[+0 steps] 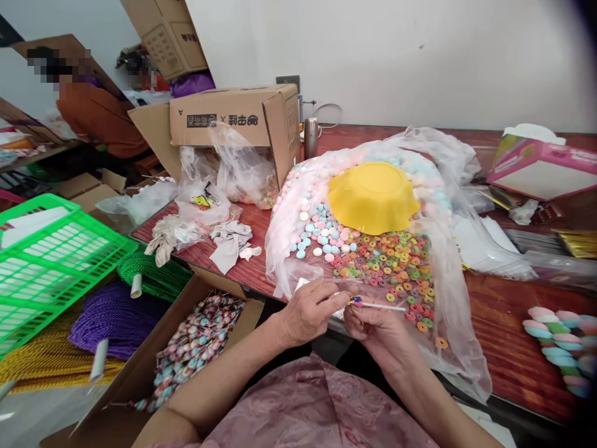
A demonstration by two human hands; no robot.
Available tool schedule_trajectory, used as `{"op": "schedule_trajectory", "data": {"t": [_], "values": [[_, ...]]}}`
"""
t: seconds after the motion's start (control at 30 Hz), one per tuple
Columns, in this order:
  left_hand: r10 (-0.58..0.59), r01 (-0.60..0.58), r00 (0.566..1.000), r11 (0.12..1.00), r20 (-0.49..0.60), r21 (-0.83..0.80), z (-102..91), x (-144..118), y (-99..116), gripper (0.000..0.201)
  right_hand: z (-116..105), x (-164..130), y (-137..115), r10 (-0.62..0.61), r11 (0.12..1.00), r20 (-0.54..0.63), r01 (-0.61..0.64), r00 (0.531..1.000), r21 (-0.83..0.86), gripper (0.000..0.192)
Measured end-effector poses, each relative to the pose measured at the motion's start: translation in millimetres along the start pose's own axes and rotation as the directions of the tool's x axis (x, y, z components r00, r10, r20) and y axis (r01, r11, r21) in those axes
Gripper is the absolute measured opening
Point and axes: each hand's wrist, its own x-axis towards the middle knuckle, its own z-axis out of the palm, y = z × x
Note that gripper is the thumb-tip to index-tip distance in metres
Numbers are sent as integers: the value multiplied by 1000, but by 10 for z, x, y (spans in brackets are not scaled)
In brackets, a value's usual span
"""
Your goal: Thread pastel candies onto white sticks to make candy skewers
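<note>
small assembly workshop, by the look: bulk rings (394,256) + pastel discs (321,231) heaped by upturned yellow bowl (373,193); l. of bowl, printed cardboard carton (237,102) & banded purple strands (114,317); far l. of bowl, co-worker (105,118) in orange top.

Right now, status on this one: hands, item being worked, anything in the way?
Left hand at coloured end of white stick; right hand pinching there. Stick's pale shaft unobstructed. Upturned yellow bowl beyond, loose ring-shaped pieces nearby.
</note>
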Motion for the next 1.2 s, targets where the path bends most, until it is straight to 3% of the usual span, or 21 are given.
{"op": "schedule_trajectory", "data": {"t": [0.13,0.2,0.3,0.37,0.43,0.47,0.5,0.53,0.57,0.63,0.67,0.7,0.73,0.8,0.83,0.87,0.9,0.93,0.97,1.07,1.2], "values": [[13,-11,1000,997,-23,82,-25,-127,18,31,179,-107,47,256,888,167,-300,952,348,33],[-64,63,998,997,21,54,-130,-202,0,28,264,-117,95,299,859,205,-357,932,367,27],[-292,290,956,956,41,38,-499,-401,-61,25,319,-90,169,250,942,223,-290,942,168,28],[-447,460,885,883,-130,96,-863,-642,-89,22,251,-70,170,126,992,184,-126,975,-12,38],[-558,639,757,740,-338,210,-1247,-978,-128,21,86,-51,111,-104,956,90,124,991,-267,33],[-633,736,674,616,-380,279,-1421,-1168,-163,23,-21,-41,64,-247,869,60,249,967,-428,27],[-730,809,578,454,-363,374,-1569,-1356,-208,25,-134,-30,13,-383,733,63,345,922,-586,21],[-842,824,453,271,-292,497,-1685,-1529,-258,27,-244,-17,-35,-486,566,103,402,868,-719,16],[-936,768,299,119,-188,630,-1764,-1671,-306,27,-341,-3,-74,-545,390,171,429,821,-815,15],[-982,717,146,24,-117,697,-1802,-1811,-364,19,-477,35,-104,-557,66,312,416,770,-907,18],[-997,687,71,21,-38,726,-1762,-1795,-362,18,-509,57,-93,-531,-68,363,389,766,-919,20],[-995,698,101,89,26,710,-1688,-1718,-341,19,-519,82,-69,-494,-181,401,360,771,-915,21],[-975,719,205,210,86,662,-1585,-1585,-303,21,-508,106,-35,-454,-269,427,337,782,-902,22],[-815,687,571,542,103,484,-1318,-1189,-208,24,-446,149,35,-375,-370,447,311,813,-876,18],[-688,603,716,694,118,393,-1169,-954,-168,24,-405,165,62,-345,-396,444,301,827,-868,15],[-561,498,812,810,161,310,-1016,-717,-141,23,-363,176,81,-328,-418,434,283,839,-863,12],[-446,396,871,886,207,243,-865,-492,-132,21,-325,183,91,-323,-440,418,256,849,-861,12],[-349,305,899,932,265,194,-719,-293,-138,20,-292,184,95,-328,-461,401,226,855,-858,12],[-285,239,895,956,343,171,-584,-129,-156,17,-266,180,96,-336,-477,387,199,859,-856,14],[-240,137,801,965,548,223,-265,135,-230,13,-230,138,107,-350,-490,352,150,868,-858,16],[-308,109,707,937,636,333,-101,156,-242,15,-250,55,182,-361,-469,337,143,869,-872,20]]}}
